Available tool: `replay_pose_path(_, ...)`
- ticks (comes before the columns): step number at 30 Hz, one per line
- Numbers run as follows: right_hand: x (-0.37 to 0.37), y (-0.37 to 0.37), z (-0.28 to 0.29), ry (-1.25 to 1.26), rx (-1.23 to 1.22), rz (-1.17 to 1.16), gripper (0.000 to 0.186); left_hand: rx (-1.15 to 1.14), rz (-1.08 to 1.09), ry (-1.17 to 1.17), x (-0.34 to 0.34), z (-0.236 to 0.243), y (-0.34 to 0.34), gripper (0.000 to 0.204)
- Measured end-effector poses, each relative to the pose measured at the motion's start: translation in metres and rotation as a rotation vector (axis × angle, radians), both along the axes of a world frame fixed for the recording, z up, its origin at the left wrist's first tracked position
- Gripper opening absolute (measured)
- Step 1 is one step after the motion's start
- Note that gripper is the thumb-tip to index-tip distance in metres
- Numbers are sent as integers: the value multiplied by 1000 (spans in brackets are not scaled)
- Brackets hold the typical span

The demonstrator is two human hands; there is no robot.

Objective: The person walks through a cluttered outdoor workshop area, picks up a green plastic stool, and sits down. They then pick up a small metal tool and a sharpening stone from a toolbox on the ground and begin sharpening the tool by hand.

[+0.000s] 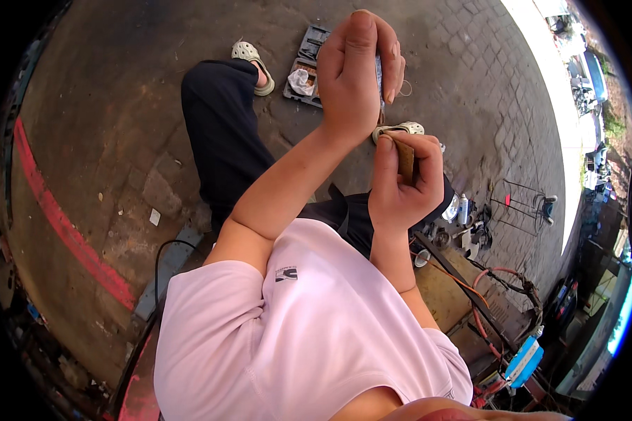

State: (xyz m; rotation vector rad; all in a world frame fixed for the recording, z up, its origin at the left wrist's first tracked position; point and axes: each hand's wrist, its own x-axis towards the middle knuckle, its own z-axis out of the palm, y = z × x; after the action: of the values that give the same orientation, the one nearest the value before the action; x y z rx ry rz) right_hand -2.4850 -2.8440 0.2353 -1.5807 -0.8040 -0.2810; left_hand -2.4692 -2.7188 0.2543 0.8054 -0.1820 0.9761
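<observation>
My left hand [358, 70] is raised in front of me with its fingers closed around a small thin grey metal piece [379, 78]; most of that piece is hidden in the fist. Just below it, my right hand [400, 186] pinches a folded brown sheet, like sandpaper or card [406, 160], between thumb and fingers. The sheet's top edge sits close under the left hand, near the lower end of the metal piece. Whether the two touch is unclear. My pink shirt, dark trousers and pale sandals [249, 56] show below.
An open grey tool case [305, 67] lies on the paved ground by my feet. On the right are a spray can [462, 209], a wire stand [523, 203], hoses [498, 281] and a blue tool [523, 361]. A red stripe [63, 224] runs along the ground at left.
</observation>
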Motion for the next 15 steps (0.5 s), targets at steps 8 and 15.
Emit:
replay_pose_path(8,-1,4,3,86,48,-2,14,46,40,9,-1,0,-2,42)
replay_pose_path(15,0,6,5,76,28,-17,15,74,85,52,2,-3,-5,42)
